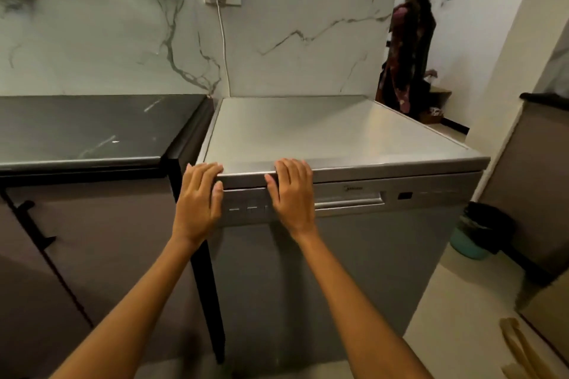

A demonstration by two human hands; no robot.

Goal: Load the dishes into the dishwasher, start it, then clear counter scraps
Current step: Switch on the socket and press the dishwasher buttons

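A silver freestanding dishwasher stands in the middle with its door closed. My left hand lies over the top front edge at the left corner, fingers on the top, thumb against the control panel. My right hand rests the same way a little to the right, fingers draped over the top edge, palm covering part of the button row. The recessed door handle lies right of my right hand. No dishes are in sight.
A dark marble counter adjoins on the left, above brown cabinets with a black handle. A plugged-in cord runs down the marble wall. A person stands in the doorway. A teal bin with a black bag sits at right.
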